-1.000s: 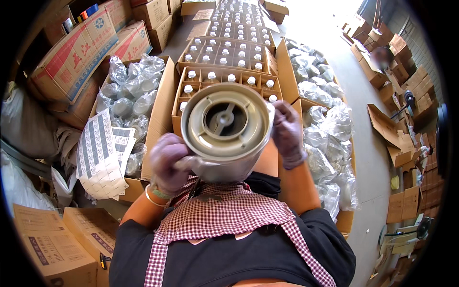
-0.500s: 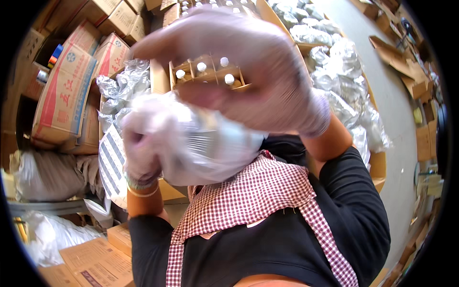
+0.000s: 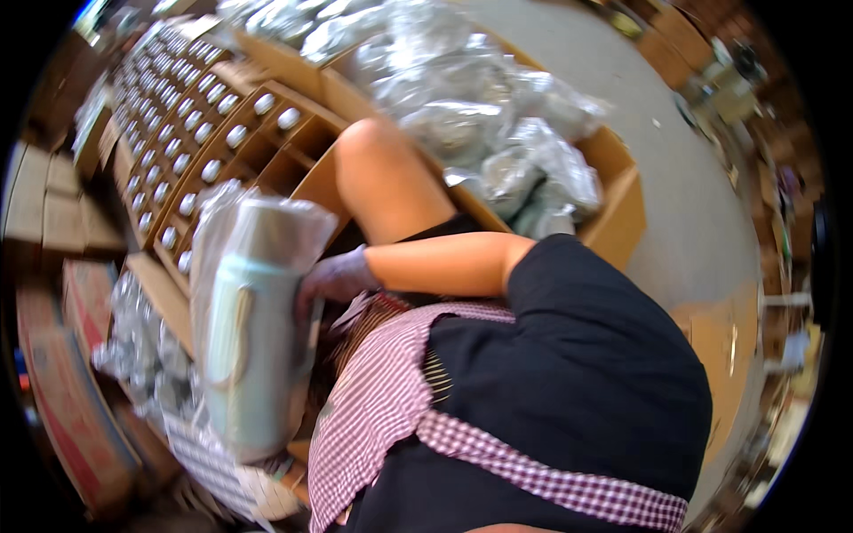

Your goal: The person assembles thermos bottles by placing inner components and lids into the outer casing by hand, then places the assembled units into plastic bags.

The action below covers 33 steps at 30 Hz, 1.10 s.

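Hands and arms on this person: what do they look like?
Right hand: purplish, wrist-length glove. Right forearm bare below a plain black short sleeve. Left hand: mostly hidden and blurred, so details there can't be made out.

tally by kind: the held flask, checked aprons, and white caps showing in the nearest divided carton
Bagged pale-blue flask: 1
Checked apron: 1
White caps visible in the nearest divided carton: 7
Total: 9, counting only what shows; the flask may hide more caps.
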{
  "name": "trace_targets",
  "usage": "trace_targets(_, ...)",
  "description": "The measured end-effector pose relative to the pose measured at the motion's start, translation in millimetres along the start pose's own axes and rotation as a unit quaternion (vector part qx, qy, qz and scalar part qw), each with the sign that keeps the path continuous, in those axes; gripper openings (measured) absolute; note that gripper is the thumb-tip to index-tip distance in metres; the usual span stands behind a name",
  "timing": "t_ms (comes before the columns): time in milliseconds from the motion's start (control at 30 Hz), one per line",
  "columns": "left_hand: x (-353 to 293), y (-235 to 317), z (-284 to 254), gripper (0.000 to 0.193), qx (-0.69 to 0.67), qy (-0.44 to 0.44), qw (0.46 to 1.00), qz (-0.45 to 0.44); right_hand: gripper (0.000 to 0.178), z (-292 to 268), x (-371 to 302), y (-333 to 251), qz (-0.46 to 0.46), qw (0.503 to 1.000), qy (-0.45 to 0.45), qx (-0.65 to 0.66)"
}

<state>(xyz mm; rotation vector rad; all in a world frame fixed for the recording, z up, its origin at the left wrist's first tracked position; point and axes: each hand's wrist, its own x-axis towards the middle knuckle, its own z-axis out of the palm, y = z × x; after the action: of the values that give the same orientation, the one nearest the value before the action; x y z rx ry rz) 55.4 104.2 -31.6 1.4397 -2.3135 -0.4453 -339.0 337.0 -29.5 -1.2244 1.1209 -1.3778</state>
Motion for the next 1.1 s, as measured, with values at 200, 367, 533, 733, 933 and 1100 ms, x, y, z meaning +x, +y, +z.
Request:
trace_targets(200,75,130,6,0.073,-0.526,-0.063,0.848,0.005,0.022,-19,-122,-82,-0.022,0.887,0.208,-0.413)
trace_targets(367,91,316,18,0.046,-0.681,-0.414,0.568,0.206,0.031,-7,-323,-213,0.113,0.708,0.503,-0.483)
trace_targets(533,43,381,34,0.040,-0.613,-0.381,0.662,0.201,0.024,39,-495,-248,0.271,0.384,0.716,-0.516)
trace_targets(733,20,381,44,0.041,-0.575,-0.390,0.697,0.179,0.033,-26,-573,-202,0.378,0.393,0.780,-0.306)
trace_targets(933,22,365,38,0.041,-0.568,-0.361,0.728,0.130,0.055,-139,-544,-90,0.499,0.392,0.702,-0.324)
trace_targets(1100,32,344,36,0.042,-0.548,-0.358,0.752,0.080,0.066,-210,-569,-32,0.645,0.408,0.610,-0.211)
